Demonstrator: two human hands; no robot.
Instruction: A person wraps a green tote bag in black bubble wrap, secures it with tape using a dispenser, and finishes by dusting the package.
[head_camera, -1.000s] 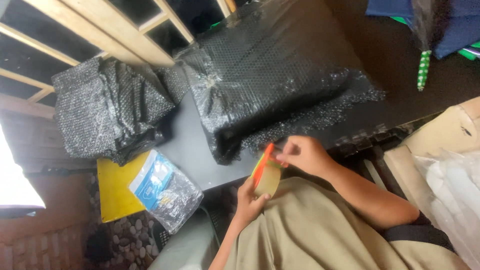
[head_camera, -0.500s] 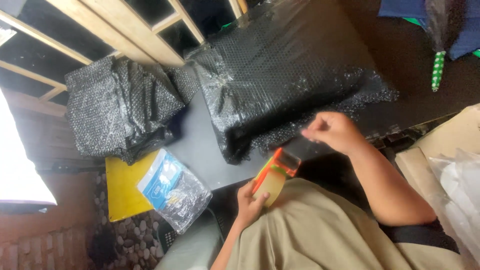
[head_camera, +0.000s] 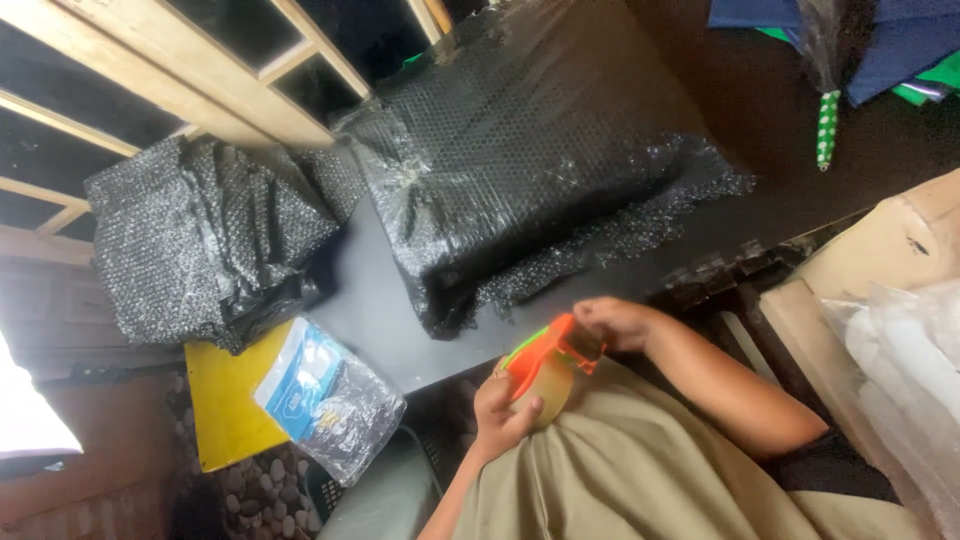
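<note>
Left hand (head_camera: 503, 412): fingers clenched around the handle end of an orange tape dispenser (head_camera: 545, 362), holding it just above the person's lap.
Right hand (head_camera: 615, 322): fingers pinched at the front end of the dispenser, on the tape end there; whether tape is actually gripped is too small to tell.
Tape dispenser: orange with a green edge, carrying a roll of clear tape (head_camera: 548, 388); it sits between both hands, near the table's front edge.
Table (head_camera: 385, 320): dark grey top.
Large parcel (head_camera: 530, 160): wrapped in black bubble wrap, lying on the table just beyond the hands.
Bubble wrap bundle (head_camera: 205, 235): black, crumpled, left of the parcel.
Plastic bag (head_camera: 325, 395): clear with a blue label, resting on a yellow board (head_camera: 225, 405) at lower left.
</note>
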